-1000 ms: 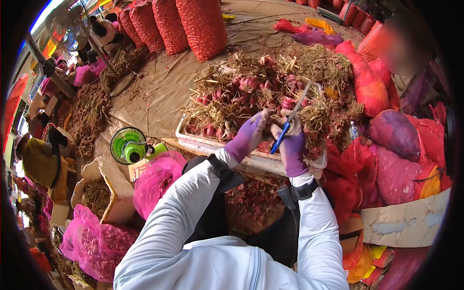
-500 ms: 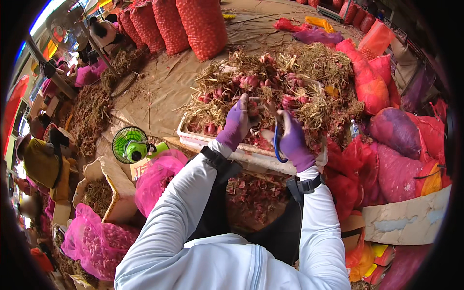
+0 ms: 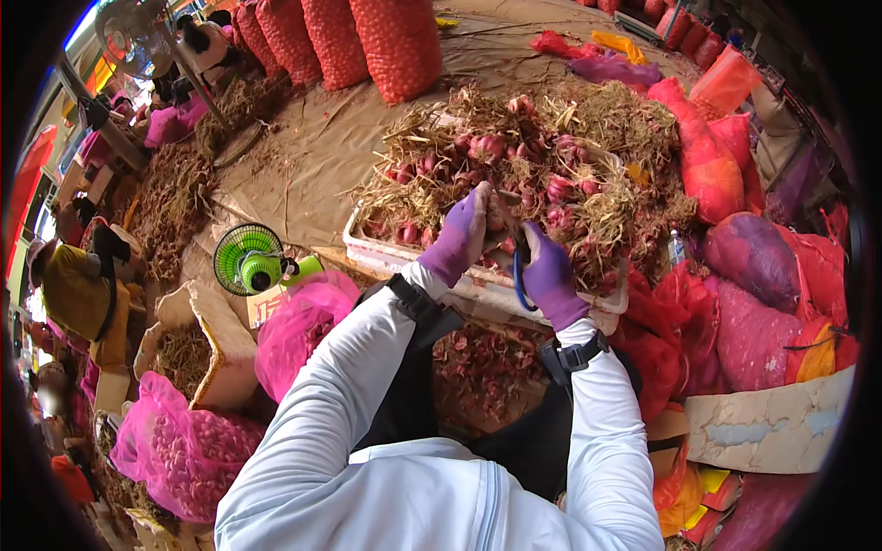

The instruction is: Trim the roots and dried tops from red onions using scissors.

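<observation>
Well short of the tray (image 3: 360, 246), to its left, a pink net bag (image 3: 188, 450) bulges with pinkish pieces. Reddish scraps (image 3: 482, 363) litter the floor just before the tray.

Over the tray's near side work two purple-gloved hands. The right hand (image 3: 549, 275) has its fingers wrapped around the blue handle of the scissors (image 3: 520, 280), whose blades reach toward the left hand; whether the blades are parted, I cannot tell. The left hand (image 3: 462, 237) has bent fingers near the blade tips, but I cannot tell how far apart they are or what they grip.

Red-purple bulbs (image 3: 487, 147) lie heaped in the tray among dry stalks (image 3: 413, 138). A green fan (image 3: 260, 273) stands left of the tray, a bottle (image 3: 677, 248) just right. Beyond the tray, leftward, tall red sacks (image 3: 395, 50) stand in a row.
</observation>
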`<state>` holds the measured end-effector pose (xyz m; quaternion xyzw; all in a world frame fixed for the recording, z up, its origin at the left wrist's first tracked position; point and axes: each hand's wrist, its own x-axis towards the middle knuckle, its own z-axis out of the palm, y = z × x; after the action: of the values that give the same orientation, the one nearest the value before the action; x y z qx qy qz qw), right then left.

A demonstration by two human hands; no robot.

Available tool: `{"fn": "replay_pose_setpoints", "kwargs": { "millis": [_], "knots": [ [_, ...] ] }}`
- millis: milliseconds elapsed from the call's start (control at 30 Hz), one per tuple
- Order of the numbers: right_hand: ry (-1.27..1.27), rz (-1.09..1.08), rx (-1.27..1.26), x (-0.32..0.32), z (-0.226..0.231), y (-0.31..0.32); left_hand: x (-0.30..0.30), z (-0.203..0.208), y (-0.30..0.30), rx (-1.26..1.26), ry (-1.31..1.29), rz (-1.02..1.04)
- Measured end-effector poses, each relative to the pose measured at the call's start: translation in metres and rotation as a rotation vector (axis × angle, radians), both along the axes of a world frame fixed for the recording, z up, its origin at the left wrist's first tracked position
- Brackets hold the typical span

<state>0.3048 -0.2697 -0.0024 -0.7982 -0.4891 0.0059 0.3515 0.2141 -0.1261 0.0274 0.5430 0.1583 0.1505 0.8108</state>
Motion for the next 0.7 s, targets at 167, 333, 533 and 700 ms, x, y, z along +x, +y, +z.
{"fn": "replay_pose_setpoints", "kwargs": {
  "millis": [167, 333, 533, 700],
  "knots": [
    [0.231, -0.007, 0.125, -0.015, 0.003, 0.014, -0.006, -0.015, 0.037, -0.393, -0.069, 0.118],
    [0.677, 0.018, 0.388, 0.018, 0.003, 0.011, -0.110, 0.008, 0.118, -0.310, -0.025, 0.188],
    [0.619, -0.050, 0.084, 0.001, 0.022, 0.021, -0.327, -0.107, 0.172, -0.004, 0.826, -0.060],
    [0.216, 0.110, -0.268, -0.025, 0.023, 0.035, -0.393, -0.255, 0.137, 1.278, 1.381, -0.024]
  ]
}}
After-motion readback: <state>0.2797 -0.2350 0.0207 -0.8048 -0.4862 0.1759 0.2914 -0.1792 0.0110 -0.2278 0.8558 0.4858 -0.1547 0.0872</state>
